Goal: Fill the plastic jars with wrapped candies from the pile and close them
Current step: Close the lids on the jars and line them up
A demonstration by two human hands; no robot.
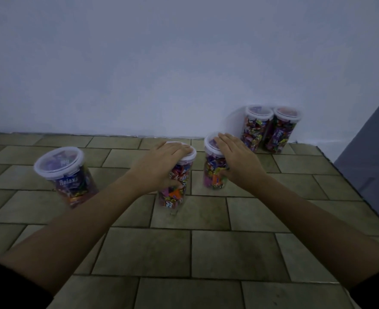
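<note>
Together, left hand (159,166) grips middle jar (173,197); right hand (236,160) grips neighbouring jar (213,175).

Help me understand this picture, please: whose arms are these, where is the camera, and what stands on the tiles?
There is no machine here: the grip is simply a person's two bare hands. The single picture comes from a camera worn on the person's head, looking forward and down, so both forearms reach in from below. The left hand lies over the top of the centre jar, thumb against its side; the right hand holds the second jar the same way. A third jar stands apart on the left; a fourth jar and fifth jar stand together by the wall. All stand on a tiled surface, are full of wrapped candies and appear lidded. No loose pile shows.
</note>
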